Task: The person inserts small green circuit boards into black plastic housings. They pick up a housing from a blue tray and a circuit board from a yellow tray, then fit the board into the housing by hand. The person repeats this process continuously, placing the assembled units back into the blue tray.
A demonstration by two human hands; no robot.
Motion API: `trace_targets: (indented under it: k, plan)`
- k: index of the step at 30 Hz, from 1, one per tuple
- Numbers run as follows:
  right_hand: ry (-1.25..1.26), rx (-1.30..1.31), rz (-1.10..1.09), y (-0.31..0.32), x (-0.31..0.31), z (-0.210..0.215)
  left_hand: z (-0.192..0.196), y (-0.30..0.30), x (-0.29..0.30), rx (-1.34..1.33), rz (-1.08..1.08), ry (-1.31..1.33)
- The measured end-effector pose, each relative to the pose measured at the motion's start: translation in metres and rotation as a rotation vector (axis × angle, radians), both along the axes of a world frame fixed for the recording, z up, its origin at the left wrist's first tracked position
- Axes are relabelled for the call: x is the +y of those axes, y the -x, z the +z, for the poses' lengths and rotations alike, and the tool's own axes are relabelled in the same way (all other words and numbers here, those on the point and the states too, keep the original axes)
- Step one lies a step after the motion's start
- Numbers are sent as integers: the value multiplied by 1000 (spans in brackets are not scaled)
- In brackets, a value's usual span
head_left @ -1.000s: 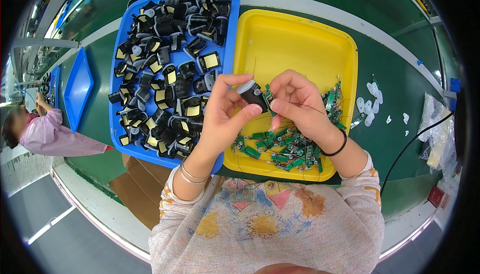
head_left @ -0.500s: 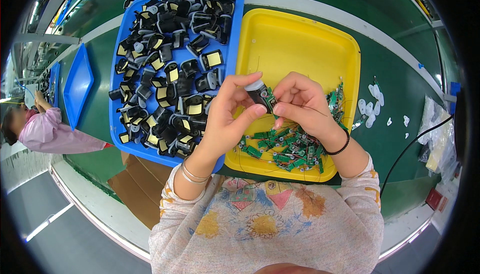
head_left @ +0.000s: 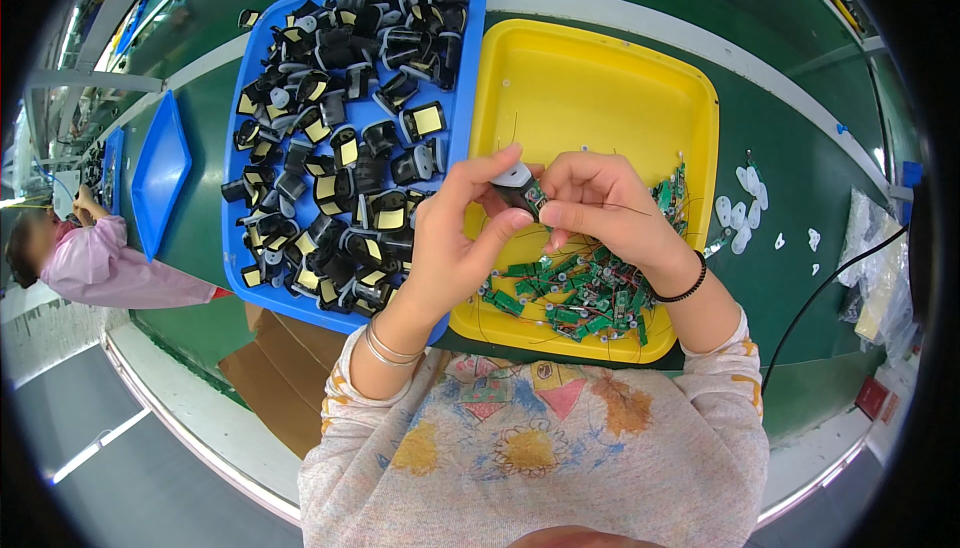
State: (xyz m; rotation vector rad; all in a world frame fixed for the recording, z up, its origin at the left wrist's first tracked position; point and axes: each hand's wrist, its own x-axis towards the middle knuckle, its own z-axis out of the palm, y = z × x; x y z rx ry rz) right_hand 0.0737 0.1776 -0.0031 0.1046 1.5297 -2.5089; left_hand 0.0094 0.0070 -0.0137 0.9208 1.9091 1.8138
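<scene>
Now, in the head view, both hands meet above the line where the blue tray (head_left: 462,128) and the yellow tray (head_left: 590,88) touch. The left hand (head_left: 455,248) pinches a small black part (head_left: 518,188) between thumb and fingertips. The right hand (head_left: 600,210) is closed around the other side of the same part, its fingers pressed together on a tiny green board (head_left: 534,197) at the part's edge.

Compared with one second ago, the hands sit slightly lower and closer to the body, and the part is turned a little: its pale top is now more hidden by the left thumb. Half a second ago the right fingers were more bent over it; now they lie flatter against it. I judge that the board is being fitted to the part and is not yet released.

The pile of green boards (head_left: 575,293) lies in the near end of the yellow tray, just under the right wrist. The blue tray is full of black parts (head_left: 340,148). On the right, white pieces (head_left: 745,210) lie on the green table (head_left: 800,168). At far left another person (head_left: 95,263) works.
</scene>
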Motion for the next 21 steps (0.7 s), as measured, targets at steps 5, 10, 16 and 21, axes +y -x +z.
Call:
trace_targets:
  k: [5,10,16,21]
  plan:
    - [-327,182,-147,-4,-10,-3,6,5,2,-55,-53,-49]
    - [-966,561,-305,-5,-17,-5,5,6,3,-159,-116,-111]
    - [-985,606,-295,-6,-20,-3,8,6,1,-326,-128,-209]
    - [-836,519,-233,-7,-18,4,3,13,-6,-356,-152,-171]
